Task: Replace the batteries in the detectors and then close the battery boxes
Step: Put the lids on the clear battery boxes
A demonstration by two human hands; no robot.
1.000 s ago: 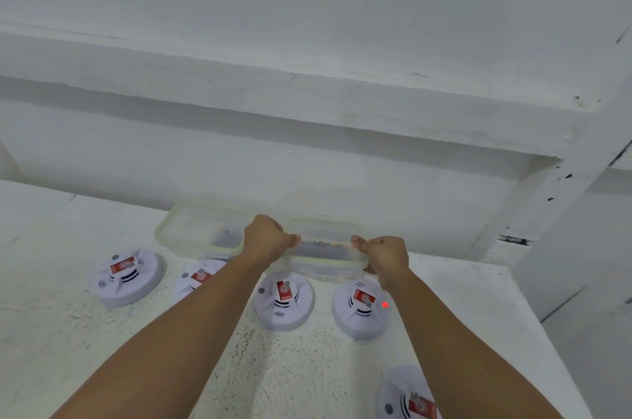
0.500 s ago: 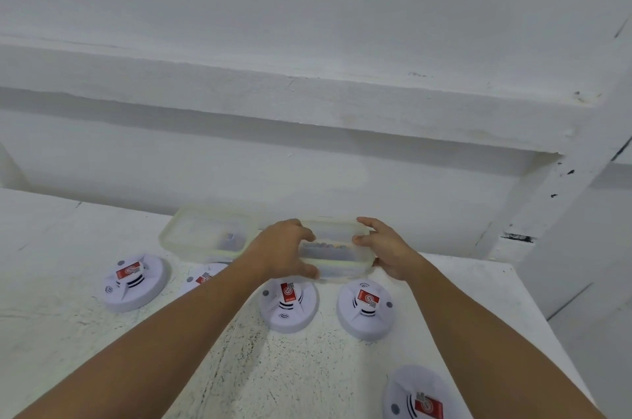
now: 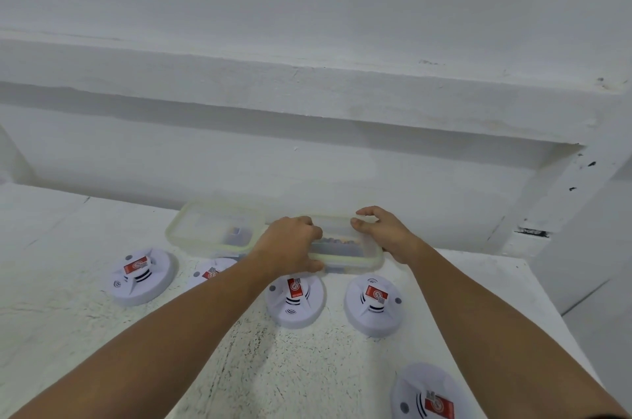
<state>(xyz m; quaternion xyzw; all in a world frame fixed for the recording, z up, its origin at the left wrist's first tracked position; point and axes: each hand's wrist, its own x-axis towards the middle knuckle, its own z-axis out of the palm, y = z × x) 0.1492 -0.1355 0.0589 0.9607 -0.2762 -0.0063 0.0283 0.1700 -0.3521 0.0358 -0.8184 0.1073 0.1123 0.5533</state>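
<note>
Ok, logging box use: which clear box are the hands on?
The right box: the left hand grips its near rim, the right hand touches its far end. The left box beside it has no hand on it.

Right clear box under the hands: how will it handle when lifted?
Probably stiff: the clear box shows a straight rim under the left hand. Likely light, though the small dark items inside add weight and may slide if tilted. Smooth plastic might slip.
</note>
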